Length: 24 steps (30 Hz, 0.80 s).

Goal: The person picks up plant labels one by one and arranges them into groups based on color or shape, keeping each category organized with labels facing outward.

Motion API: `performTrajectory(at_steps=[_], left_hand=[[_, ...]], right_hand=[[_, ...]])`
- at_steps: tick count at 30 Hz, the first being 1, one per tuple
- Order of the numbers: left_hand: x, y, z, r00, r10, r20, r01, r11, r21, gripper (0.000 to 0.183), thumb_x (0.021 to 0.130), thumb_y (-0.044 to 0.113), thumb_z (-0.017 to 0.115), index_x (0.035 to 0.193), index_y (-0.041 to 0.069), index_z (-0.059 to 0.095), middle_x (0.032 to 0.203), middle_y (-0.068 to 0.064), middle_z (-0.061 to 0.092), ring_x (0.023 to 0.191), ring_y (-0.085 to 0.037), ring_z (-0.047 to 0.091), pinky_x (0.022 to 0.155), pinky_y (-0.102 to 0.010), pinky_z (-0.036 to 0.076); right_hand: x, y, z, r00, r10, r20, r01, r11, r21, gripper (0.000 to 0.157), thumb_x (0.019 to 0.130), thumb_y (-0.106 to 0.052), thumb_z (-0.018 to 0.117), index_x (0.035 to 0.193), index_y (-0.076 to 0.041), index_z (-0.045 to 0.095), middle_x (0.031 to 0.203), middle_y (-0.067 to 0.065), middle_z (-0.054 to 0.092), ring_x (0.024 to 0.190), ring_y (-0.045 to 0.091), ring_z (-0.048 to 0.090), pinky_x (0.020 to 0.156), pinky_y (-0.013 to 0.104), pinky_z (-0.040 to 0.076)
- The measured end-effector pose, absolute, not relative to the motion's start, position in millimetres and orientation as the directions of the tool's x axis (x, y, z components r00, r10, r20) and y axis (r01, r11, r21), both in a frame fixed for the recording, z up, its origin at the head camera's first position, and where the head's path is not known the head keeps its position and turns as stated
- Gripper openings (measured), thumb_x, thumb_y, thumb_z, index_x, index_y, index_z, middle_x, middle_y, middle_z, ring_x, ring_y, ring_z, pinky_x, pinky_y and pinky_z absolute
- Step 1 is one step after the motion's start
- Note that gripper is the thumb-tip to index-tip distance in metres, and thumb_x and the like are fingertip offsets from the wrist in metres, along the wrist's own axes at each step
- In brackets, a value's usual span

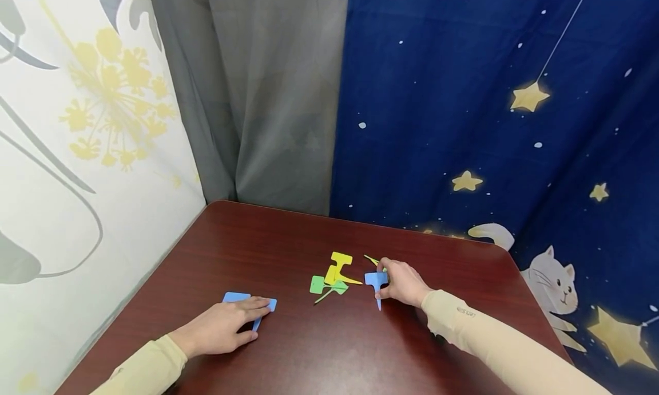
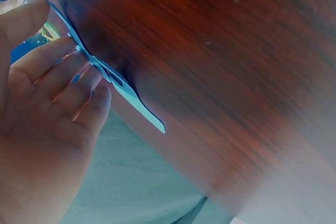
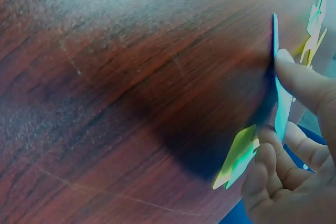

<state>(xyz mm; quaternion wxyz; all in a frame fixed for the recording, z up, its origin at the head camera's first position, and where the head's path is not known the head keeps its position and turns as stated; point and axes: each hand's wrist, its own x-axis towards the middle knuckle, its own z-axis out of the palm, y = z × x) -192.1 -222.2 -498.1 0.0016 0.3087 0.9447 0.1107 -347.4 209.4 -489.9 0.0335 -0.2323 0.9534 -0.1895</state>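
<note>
My right hand pinches a blue T-shaped plant label, its pointed stem toward me. In the right wrist view, the thumb lies against this blue label, and a yellow label with a green one lies by the curled fingers. At the left, my left hand rests with fairly straight fingers over blue plant labels, partly hiding them. The left wrist view has these labels flat on the table, under the fingertips.
Between the hands lie overlapping yellow labels and green labels. More yellow and green shows behind the right hand, partly covered. The dark red-brown table meets a pale wall at left and grey and blue starry curtains behind.
</note>
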Motion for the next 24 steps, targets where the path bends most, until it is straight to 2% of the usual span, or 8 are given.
performTrajectory(at_steps=[5, 8, 14, 19, 24], left_hand=[[-192.1, -222.1, -498.2, -0.808, 0.585, 0.065, 0.585, 0.785, 0.206, 0.047, 0.097, 0.029, 0.067, 0.140, 0.010, 0.062, 0.149, -0.003, 0.052, 0.136, -0.027, 0.050, 0.102, -0.050, 0.048], [-192.4, -222.4, -498.3, -0.809, 0.584, 0.062, 0.583, 0.786, 0.205, 0.048, 0.096, 0.029, 0.067, 0.140, 0.010, 0.062, 0.149, -0.003, 0.052, 0.136, -0.026, 0.050, 0.102, -0.049, 0.048], [-193.7, -222.7, -498.7, -0.811, 0.583, 0.048, 0.579, 0.788, 0.209, 0.049, 0.097, 0.030, 0.067, 0.142, 0.011, 0.060, 0.151, -0.002, 0.050, 0.137, -0.026, 0.048, 0.103, -0.049, 0.047], [-194.3, -222.5, -498.0, -0.812, 0.582, 0.034, 0.575, 0.790, 0.212, 0.050, 0.097, 0.031, 0.067, 0.143, 0.012, 0.059, 0.152, -0.002, 0.050, 0.138, -0.026, 0.047, 0.104, -0.049, 0.046], [-194.6, -222.5, -496.3, -0.814, 0.580, 0.025, 0.571, 0.793, 0.210, 0.050, 0.097, 0.031, 0.067, 0.142, 0.011, 0.060, 0.151, -0.002, 0.050, 0.138, -0.026, 0.047, 0.103, -0.049, 0.047]], right_hand=[[-350.3, 213.5, -484.6, -0.900, -0.433, 0.046, -0.406, 0.794, -0.453, 0.035, 0.075, -0.012, 0.091, 0.102, -0.014, 0.069, 0.075, -0.005, 0.059, 0.066, 0.014, 0.054, 0.060, 0.032, 0.048], [-352.2, 216.4, -480.2, -0.893, -0.444, 0.070, -0.423, 0.778, -0.465, 0.028, 0.076, -0.009, 0.089, 0.098, -0.015, 0.072, 0.075, -0.005, 0.060, 0.067, 0.014, 0.054, 0.060, 0.031, 0.048], [-352.9, 221.0, -474.2, -0.853, -0.517, 0.078, -0.497, 0.756, -0.426, 0.026, 0.079, -0.006, 0.086, 0.105, -0.010, 0.079, 0.078, -0.008, 0.064, 0.068, 0.010, 0.055, 0.060, 0.028, 0.050], [-353.0, 226.4, -472.3, -0.787, -0.613, 0.068, -0.591, 0.718, -0.368, 0.032, 0.081, -0.003, 0.084, 0.112, -0.007, 0.078, 0.088, -0.005, 0.070, 0.068, 0.005, 0.058, 0.060, 0.023, 0.052], [-355.7, 234.0, -473.4, -0.667, -0.739, 0.093, -0.736, 0.634, -0.237, 0.033, 0.081, -0.003, 0.083, 0.113, -0.006, 0.077, 0.098, 0.000, 0.072, 0.075, 0.007, 0.063, 0.062, 0.020, 0.052]])
